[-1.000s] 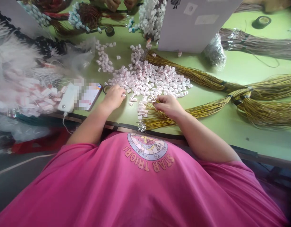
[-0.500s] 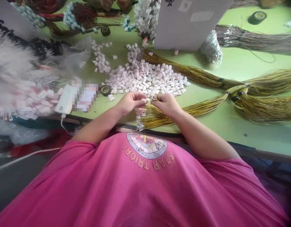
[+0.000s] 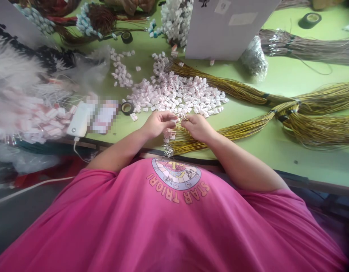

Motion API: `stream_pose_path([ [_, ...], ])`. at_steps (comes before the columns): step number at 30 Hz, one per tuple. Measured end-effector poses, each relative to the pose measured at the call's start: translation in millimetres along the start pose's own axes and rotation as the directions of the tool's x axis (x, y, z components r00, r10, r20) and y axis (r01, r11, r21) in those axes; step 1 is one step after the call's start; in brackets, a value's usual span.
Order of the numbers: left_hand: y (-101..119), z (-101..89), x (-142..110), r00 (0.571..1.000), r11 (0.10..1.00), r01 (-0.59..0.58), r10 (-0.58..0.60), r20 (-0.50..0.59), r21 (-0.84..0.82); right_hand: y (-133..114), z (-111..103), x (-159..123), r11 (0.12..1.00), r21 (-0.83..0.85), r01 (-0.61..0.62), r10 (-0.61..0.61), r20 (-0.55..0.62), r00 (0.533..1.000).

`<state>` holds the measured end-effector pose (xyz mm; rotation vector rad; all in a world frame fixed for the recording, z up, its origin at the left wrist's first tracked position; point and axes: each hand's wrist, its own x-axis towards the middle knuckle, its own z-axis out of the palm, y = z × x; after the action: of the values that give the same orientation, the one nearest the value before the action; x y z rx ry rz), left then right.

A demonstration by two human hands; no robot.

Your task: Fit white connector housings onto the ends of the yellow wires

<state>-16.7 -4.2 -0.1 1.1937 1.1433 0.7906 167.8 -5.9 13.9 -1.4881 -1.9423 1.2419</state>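
Note:
My left hand [image 3: 159, 124] pinches a small white plastic connector housing [image 3: 177, 119] between thumb and fingers. Close against it, my right hand [image 3: 197, 126] is closed on several thin wires [image 3: 185, 118], whose metal-tipped ends point toward the left hand. Beneath both hands lies a bundle of yellow and dark wires [image 3: 191, 146], with silvery terminals [image 3: 168, 150] at its left end. Some housings [image 3: 169, 134] sit on wires just below my left fingers. Beyond the hands spreads a pile of loose white-pink connector housings [image 3: 174, 94]. The exact contact between housing and wires is too small to make out.
Tied yellow wire bundles [image 3: 318, 126] extend right across the green table [image 3: 276, 151]. A black tape roll [image 3: 127, 108], a white power bank [image 3: 79, 120] and plastic bags [image 3: 92, 64] lie left. A pale upright panel [image 3: 220, 30] stands behind. Another person's hands [image 3: 137, 5] show at the top.
The wire ends in my right hand have shifted slightly up and left, and the white housing now shows less between my left fingers. The other person's hands have moved slightly.

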Motion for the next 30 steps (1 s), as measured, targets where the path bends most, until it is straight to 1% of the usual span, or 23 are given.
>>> stream_pose_path([
  [3,-2,4.0,-1,0.998,0.992,-0.063,0.065,-0.019,0.107,2,0,0,0.997,0.071,-0.016,0.013,0.036,0.999],
  [6,-3,6.5,-1,0.993,0.986,-0.079,0.091,-0.074,0.144,5,-1,-1,0.987,0.152,-0.058,0.053,0.037,0.998],
  [8,-4,6.7,0,0.989,0.985,-0.076,0.094,-0.113,0.156,5,-2,-1,0.986,0.152,-0.073,0.069,0.029,0.997],
  [10,-5,6.4,0,0.987,0.985,-0.075,0.096,-0.127,0.158,4,-2,-1,0.993,0.095,-0.065,0.067,-0.009,0.998],
  [13,-8,5.8,1,0.987,0.984,-0.11,0.125,-0.099,0.14,1,-2,-1,0.998,0.024,-0.057,0.059,-0.062,0.996],
  [17,-10,3.1,1,0.977,0.972,-0.201,0.208,-0.045,0.122,0,-3,-1,0.998,0.045,-0.036,0.037,-0.014,0.999],
  [21,-8,-1.2,2,0.959,0.946,-0.265,0.278,-0.049,0.19,1,-6,-2,0.997,0.074,-0.036,0.036,0.005,0.999],
  [23,-8,-1.2,3,0.953,0.935,-0.292,0.302,-0.024,0.201,0,-6,-3,0.996,0.076,-0.04,0.04,0.008,0.999],
  [26,-12,2.7,3,0.956,0.937,-0.292,0.294,0.018,0.194,-1,-4,-3,0.997,0.054,-0.051,0.05,0.025,0.998],
  [30,-16,8.5,1,0.971,0.943,-0.235,0.238,0.016,0.237,2,0,-1,0.998,0.025,-0.052,0.051,0.033,0.998],
])
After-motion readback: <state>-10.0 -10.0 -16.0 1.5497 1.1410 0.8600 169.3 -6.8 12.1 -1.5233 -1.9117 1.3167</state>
